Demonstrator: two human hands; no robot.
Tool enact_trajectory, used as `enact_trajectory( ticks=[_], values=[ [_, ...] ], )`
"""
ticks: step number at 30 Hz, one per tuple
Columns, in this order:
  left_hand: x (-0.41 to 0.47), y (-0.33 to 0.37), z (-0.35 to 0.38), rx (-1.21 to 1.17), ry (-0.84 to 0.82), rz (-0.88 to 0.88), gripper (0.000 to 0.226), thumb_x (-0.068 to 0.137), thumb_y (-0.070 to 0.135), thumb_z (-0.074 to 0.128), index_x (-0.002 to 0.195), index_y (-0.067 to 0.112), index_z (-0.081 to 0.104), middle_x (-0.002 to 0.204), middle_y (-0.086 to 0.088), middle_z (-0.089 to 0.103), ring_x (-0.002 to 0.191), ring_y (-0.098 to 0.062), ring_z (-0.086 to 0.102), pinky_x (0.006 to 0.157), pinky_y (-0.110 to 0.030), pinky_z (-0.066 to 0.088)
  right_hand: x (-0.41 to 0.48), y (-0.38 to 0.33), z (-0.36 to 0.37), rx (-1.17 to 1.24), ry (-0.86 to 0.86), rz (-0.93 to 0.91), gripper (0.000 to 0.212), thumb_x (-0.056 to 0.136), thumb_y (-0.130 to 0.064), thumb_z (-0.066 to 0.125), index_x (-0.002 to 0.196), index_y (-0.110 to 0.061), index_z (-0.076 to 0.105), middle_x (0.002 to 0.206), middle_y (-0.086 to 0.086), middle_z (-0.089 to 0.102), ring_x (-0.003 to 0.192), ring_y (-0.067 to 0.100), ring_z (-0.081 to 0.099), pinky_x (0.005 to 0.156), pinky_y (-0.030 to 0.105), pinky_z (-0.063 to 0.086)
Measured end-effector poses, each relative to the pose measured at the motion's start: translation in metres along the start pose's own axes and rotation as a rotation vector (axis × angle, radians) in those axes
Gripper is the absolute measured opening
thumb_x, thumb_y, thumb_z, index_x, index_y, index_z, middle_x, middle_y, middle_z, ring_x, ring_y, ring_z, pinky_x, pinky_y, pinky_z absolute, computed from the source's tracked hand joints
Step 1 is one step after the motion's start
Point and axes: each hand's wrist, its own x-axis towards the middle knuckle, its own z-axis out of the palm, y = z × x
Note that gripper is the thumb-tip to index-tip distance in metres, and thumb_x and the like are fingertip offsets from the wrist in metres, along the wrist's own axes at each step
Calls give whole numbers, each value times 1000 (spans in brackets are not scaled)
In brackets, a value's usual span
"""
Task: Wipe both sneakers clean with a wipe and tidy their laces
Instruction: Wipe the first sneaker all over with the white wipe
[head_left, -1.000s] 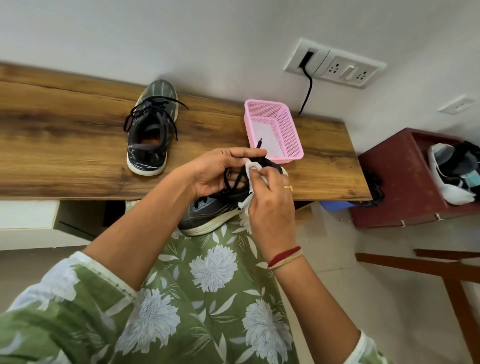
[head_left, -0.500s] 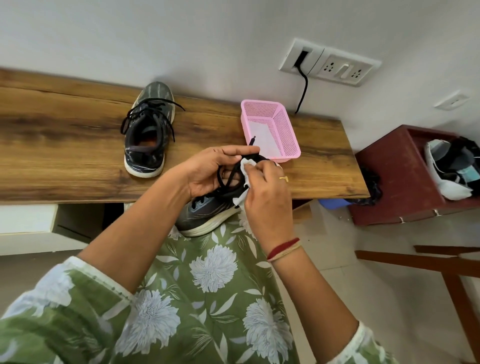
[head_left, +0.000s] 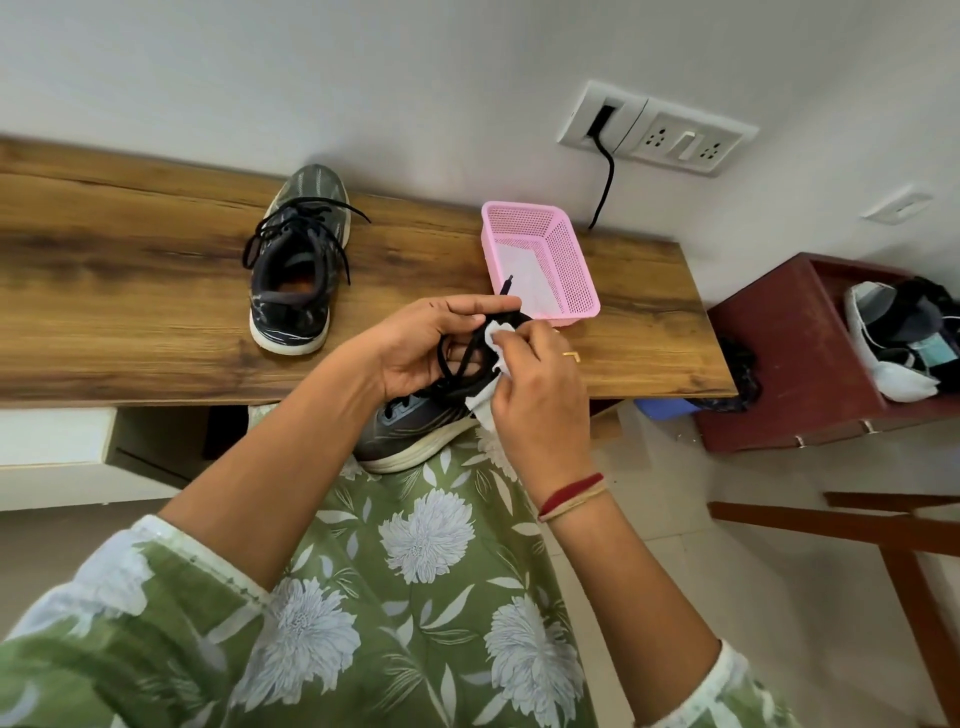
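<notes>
Wiping the laces of the sneaker on my lap

Other sneaker (head_left: 297, 260) waits on the bench (head_left: 130, 291); my left hand (head_left: 421, 348) pinches black laces (head_left: 460, 358) taut, my right hand (head_left: 540, 384) closes around the wipe (head_left: 493, 364) — tugging hard could tip the lap sneaker (head_left: 415, 431) off my knee

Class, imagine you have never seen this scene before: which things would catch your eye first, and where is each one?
First, the two hands at the centre: the left hand holds up black laces of a sneaker on the lap, while the right hand presses a white wipe to them. Next, the other sneaker stands on the wooden shelf with loose laces. A pink basket sits to its right, by the wall.
</notes>
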Motion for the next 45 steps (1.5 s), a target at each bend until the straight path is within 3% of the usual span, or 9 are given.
enact_trajectory(
  ticks=[7,13,16,19,24,27,34,41,45],
  values=[
    [0,-4,7,-3,5,4,39,97,-2,33,118,11,64,113,-10,68,92,-17,64,81,-25,51,-23,-4,-2,-56,-116,-168,21,78,4,50,91,-3,65,87,8,54,75,21,51,59,32,48],
    [-4,5,2,16,23,20,38,99,0,33,119,13,63,82,-2,68,54,-5,57,53,-17,52,-6,4,-12,161,51,76,36,78,5,54,110,-7,65,98,7,54,89,20,52,75,30,46],
    [-4,3,4,-4,33,22,39,99,-1,32,117,12,64,98,-6,72,68,-9,65,63,-20,55,-17,-8,3,-29,-32,-23,31,78,5,59,108,-1,64,93,10,56,79,24,54,63,36,52],
    [-3,0,4,-24,50,36,39,98,-1,33,115,12,65,112,-9,69,80,-12,69,72,-23,57,-35,-9,1,170,-112,-69,31,77,6,55,103,-6,66,94,6,55,82,20,54,67,32,51],
    [-7,5,5,66,149,82,27,94,8,50,112,17,68,87,0,73,63,-6,60,50,-14,49,-2,17,-22,489,108,351,38,81,8,55,110,-13,67,102,-1,53,81,5,51,71,24,49],
    [-6,1,6,146,150,93,30,87,5,60,110,21,70,92,-3,71,68,-10,55,57,-17,46,20,26,-18,310,23,311,37,82,5,53,111,-13,67,109,7,55,101,23,55,87,31,46],
    [0,-1,7,155,216,164,29,90,0,54,107,18,70,81,-6,60,50,-9,37,44,-15,36,-6,5,-2,-70,-60,114,33,79,5,57,109,-5,65,91,9,52,77,24,51,62,32,44],
    [4,0,-2,174,215,218,29,94,2,50,105,18,72,88,-9,62,53,-11,35,48,-17,36,-22,11,-12,524,19,272,43,81,11,54,115,-13,66,93,-9,51,82,8,54,75,31,53],
    [3,-2,-4,196,184,252,28,95,4,49,110,17,69,86,-5,63,55,-11,38,49,-17,34,10,17,-6,296,180,182,43,78,8,56,116,-9,65,99,4,56,91,26,56,78,39,52]
  ],
)
